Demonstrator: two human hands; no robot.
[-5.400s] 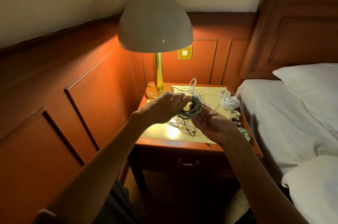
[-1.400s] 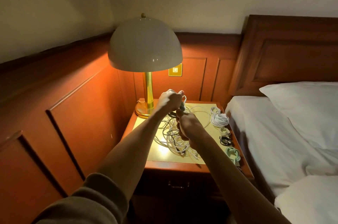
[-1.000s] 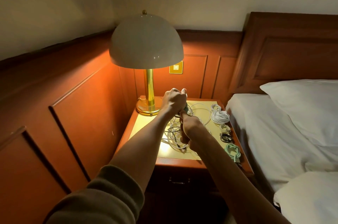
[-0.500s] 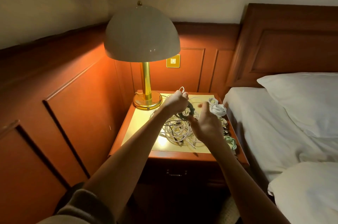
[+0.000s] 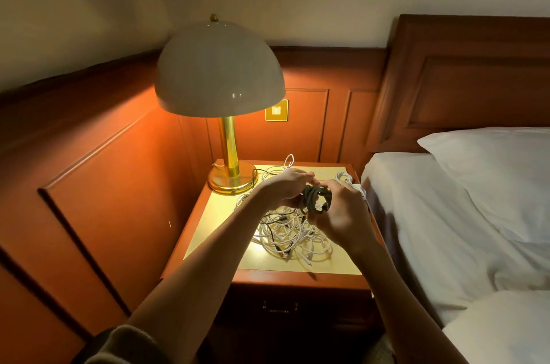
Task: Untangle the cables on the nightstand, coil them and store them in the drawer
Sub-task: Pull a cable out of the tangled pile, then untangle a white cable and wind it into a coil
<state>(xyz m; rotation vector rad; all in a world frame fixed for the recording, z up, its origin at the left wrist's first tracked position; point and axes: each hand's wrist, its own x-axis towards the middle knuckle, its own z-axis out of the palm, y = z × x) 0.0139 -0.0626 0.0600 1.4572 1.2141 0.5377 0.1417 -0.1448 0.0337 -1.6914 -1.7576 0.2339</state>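
Bedside: left hand [image 5: 285, 188] and right hand [image 5: 342, 215] both grasp a dark coil [image 5: 317, 198] above the nightstand [image 5: 268, 277] | white tangle [image 5: 291, 235] lies on top | drawer [image 5: 279, 308] closed, contents hidden.

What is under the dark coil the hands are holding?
A tangled pile of mostly white cables lies on the nightstand below the coil. The right hand covers part of it.

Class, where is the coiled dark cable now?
Head view, centre: dark cable held by left hand and right hand above the white cables, right of lamp.
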